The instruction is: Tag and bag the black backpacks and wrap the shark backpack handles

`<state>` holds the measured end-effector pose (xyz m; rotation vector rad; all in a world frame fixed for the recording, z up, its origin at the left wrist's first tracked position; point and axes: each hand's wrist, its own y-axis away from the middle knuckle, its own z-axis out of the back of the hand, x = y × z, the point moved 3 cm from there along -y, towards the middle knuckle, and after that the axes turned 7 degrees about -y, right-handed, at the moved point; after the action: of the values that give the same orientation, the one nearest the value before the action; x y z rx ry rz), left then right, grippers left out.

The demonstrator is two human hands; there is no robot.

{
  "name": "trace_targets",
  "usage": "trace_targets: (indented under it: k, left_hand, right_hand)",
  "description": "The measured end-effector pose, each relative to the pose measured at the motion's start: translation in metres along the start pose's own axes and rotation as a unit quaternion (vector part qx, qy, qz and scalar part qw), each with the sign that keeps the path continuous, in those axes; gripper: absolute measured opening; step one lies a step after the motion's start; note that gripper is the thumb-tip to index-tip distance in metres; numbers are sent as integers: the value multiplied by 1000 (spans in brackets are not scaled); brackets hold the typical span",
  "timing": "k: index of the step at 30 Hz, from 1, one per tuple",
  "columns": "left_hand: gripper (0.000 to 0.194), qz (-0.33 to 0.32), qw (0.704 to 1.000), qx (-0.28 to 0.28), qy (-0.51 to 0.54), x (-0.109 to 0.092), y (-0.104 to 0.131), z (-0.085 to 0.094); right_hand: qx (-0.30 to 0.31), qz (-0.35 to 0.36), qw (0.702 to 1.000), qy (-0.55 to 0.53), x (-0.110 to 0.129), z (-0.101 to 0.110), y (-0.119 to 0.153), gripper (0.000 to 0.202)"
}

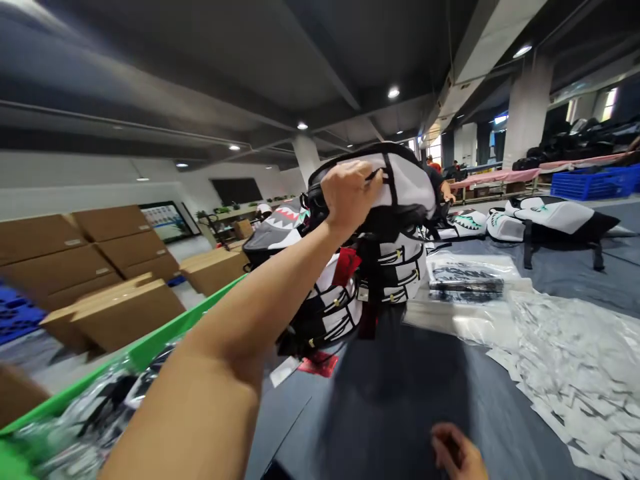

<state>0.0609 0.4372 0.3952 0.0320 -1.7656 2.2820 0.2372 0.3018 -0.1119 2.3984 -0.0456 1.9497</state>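
Note:
My left hand (353, 193), at the end of an outstretched arm, is closed on a white and black backpack (413, 183). That backpack is raised over two stacks of similar bags. Below it stands one stack of white and black backpacks (400, 267) with zips showing, and another stack (335, 313) stands beside it, partly behind my forearm. A red tag (346, 267) hangs near the stacks. My right hand (457, 453) is low at the bottom edge, over the dark table, with fingers loosely curled and apart, and I see nothing in it.
Clear plastic bags (470, 277) and a spread of small white packets (575, 367) lie on the right. More backpacks (555, 217) rest farther back. A green-edged bin (115, 363) with wrapped goods is on the left, before cardboard boxes (125, 307). A co-worker's hand (447, 192) shows behind.

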Motion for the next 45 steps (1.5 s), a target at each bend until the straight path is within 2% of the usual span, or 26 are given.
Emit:
trace_targets:
  k: [2, 4, 6, 8, 10, 11, 13, 15, 17, 19, 21, 22, 23, 24, 25, 27, 29, 31, 34, 35, 37, 39, 40, 43, 45]
  left_hand:
    - [39, -97, 995, -7, 19, -18, 44, 64]
    - [40, -191, 980, 9, 59, -40, 114, 125]
    - [41, -209, 972, 35, 105, -61, 194, 174]
    - [41, -177, 971, 55, 152, -80, 272, 211]
    - [44, -144, 971, 12, 191, -101, 337, 239]
    - [44, -106, 973, 24, 205, -113, 363, 247]
    - [41, -77, 961, 79, 254, -142, 403, 250]
    - [40, -105, 939, 107, 309, -174, 428, 244]
    - [39, -112, 931, 125, 324, -199, 439, 233]
    - [29, -90, 926, 205, 303, -210, 442, 221]
    - [19, -91, 903, 291, 304, -206, 443, 220]
    - [31, -98, 892, 316, 308, -199, 445, 224]
    - [42, -98, 888, 335, 301, -190, 448, 229]
    - [43, -90, 891, 344, 281, -180, 452, 234]
    - [36, -83, 895, 350, 262, -170, 457, 239]
    - [17, -68, 897, 358, 250, -159, 466, 244]
    - [10, -55, 889, 353, 287, -157, 468, 243]
    - [21, -20, 881, 333, 334, -157, 461, 240]
    - [38, 39, 879, 299, 368, -151, 437, 240]
    - [41, 54, 880, 292, 371, -146, 429, 241]
    - [44, 69, 877, 288, 378, -135, 415, 244]
    - [43, 73, 868, 301, 387, -127, 409, 244]
    - [42, 68, 860, 318, 393, -125, 411, 244]
    - [41, 24, 832, 398, 385, -127, 436, 241]
    - [40, -22, 831, 438, 341, -128, 461, 240]
  right_hand:
    - [-6, -14, 998, -56, 35, 5, 7, 63]
    - [-17, -18, 989, -145, 75, 9, 22, 74]
    - [20, 1, 975, -220, 108, 9, 45, 91]
    - [33, 29, 977, -206, 124, 13, 72, 100]
    - [-1, 28, 993, -117, 118, 20, 99, 104]
    - [-27, 22, 997, -66, 109, 23, 111, 103]
    - [-68, 24, 997, 16, 85, 30, 131, 95]
    - [-95, 29, 992, 80, 60, 36, 142, 85]
    - [-112, 1, 985, 133, 42, 45, 149, 78]
    - [-121, -13, 977, 173, 37, 57, 156, 71]
    - [-128, 39, 967, 216, 46, 69, 172, 59]
    - [-130, 93, 955, 248, 55, 73, 184, 51]
    - [-124, 160, 936, 287, 66, 75, 197, 42]
    - [-108, 235, 908, 330, 76, 72, 212, 35]
    - [-75, 312, 870, 374, 86, 66, 226, 31]
    - [33, 434, 782, 446, 96, 45, 247, 33]
    - [110, 494, 713, 485, 99, 24, 253, 32]
    - [116, 521, 681, 502, 100, 11, 246, 24]
    - [107, 550, 659, 502, 106, 8, 224, 16]
    - [97, 549, 658, 505, 110, 12, 216, 14]
    - [55, 518, 682, 514, 117, 24, 200, 14]
    - [31, 463, 728, 504, 122, 36, 189, 20]
    - [43, 434, 755, 491, 123, 40, 186, 24]
    - [123, 364, 827, 410, 125, 55, 195, 27]
    - [99, 330, 869, 355, 132, 80, 211, 24]
